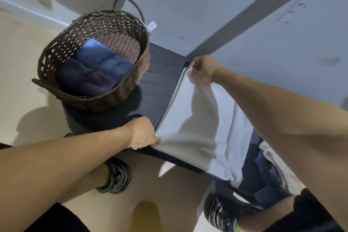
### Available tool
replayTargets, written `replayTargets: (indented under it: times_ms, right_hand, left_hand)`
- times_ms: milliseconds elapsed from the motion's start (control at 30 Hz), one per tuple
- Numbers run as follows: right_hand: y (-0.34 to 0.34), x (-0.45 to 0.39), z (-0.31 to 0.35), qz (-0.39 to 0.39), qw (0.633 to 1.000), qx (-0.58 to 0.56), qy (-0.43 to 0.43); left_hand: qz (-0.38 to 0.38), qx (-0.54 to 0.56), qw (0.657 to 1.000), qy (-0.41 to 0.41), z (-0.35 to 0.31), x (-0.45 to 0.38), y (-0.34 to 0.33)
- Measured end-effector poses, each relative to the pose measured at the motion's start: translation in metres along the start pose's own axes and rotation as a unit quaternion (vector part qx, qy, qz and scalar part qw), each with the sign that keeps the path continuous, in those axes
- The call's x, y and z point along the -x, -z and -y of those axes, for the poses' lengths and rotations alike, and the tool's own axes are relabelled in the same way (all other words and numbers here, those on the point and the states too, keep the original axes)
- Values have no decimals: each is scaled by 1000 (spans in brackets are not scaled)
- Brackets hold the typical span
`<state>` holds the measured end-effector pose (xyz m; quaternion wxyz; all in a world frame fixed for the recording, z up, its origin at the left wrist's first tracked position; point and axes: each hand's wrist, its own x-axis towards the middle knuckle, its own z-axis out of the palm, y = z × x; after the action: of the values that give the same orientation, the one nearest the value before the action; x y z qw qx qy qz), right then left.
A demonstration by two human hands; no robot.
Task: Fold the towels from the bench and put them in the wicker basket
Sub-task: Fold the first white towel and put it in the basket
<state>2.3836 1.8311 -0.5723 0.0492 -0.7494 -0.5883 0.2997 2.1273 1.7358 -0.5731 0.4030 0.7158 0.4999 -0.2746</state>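
Note:
A white towel [205, 128] lies spread over the dark bench [160, 73]. My left hand [142, 133] pinches its near corner at the bench's front edge. My right hand [204, 68] pinches the far corner, lifted slightly off the seat. The brown wicker basket [62, 47] stands on the bench's left end, holding a folded blue towel [105, 60] and a folded dark purple towel [84, 79]. More towels, dark blue [263, 167] and white [275, 158], lie heaped on the bench at the right, partly hidden behind my right forearm.
A grey-blue wall [207, 15] rises right behind the bench. My two feet in black shoes [116, 175] stand on the beige floor [18, 62] in front of it. A white price tag [151, 25] hangs from the basket's rim.

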Motion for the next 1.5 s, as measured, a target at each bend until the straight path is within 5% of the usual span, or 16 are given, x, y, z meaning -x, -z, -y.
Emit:
replayTargets:
  times_ms: [300,467,633,900,1167,1400,1500]
  right_hand:
    - [-27,-13,-3,-64,996,-54,-23]
    - [-32,-15,-6,-91,994,-62,-15]
    - [-30,-20,-5,-54,998,-15,-8]
    - [-12,-27,8,25,994,110,13]
    - [-26,-36,25,-34,997,-13,65]
    - [-62,-45,36,-148,988,-22,46]
    - [-50,-26,35,-187,978,-71,63]
  left_hand:
    - [25,107,994,0,6,2,-4]
    - [-36,204,978,32,21,-2,-7]
    - [-74,338,935,76,36,-2,-11]
    - [-108,350,929,51,43,0,-11]
    - [-33,197,978,62,49,5,-9]
    - [-141,97,983,71,66,13,3]
    - [-125,36,989,76,62,16,7]
